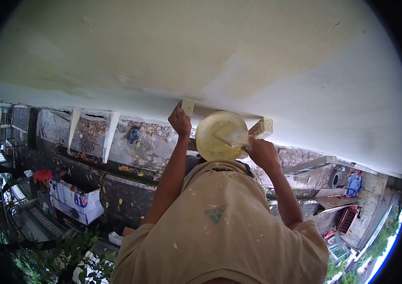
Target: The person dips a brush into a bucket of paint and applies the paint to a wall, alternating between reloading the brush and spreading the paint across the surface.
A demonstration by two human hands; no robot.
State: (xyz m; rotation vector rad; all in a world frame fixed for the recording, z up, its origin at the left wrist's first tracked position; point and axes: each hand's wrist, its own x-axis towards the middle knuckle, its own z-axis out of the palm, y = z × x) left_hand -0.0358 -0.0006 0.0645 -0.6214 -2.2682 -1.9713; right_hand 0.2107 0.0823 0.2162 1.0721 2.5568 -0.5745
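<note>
My left hand [180, 122] is wrapped round the top end of a paint-spattered wooden rail [187, 108], close to the wall. Between that rail and a second wooden end [266, 127] on the right is a round bucket [204, 146] with pale yellow paint inside. My right hand [262, 153] is closed on the handle of a wide, flat paintbrush [232, 133], which is over or inside the bucket. What supports the bucket is hidden. Ahead rises a wall [163, 52] with a yellowish coat over part of its white surface.
Far below lies a paved yard strip [130, 203] with fallen leaves. White brackets [111, 137] jut out at left. A person in red [43, 175] is near a large printed box [75, 201]. At right are a tyre [335, 179], a blue bundle [354, 183] and boards [336, 203].
</note>
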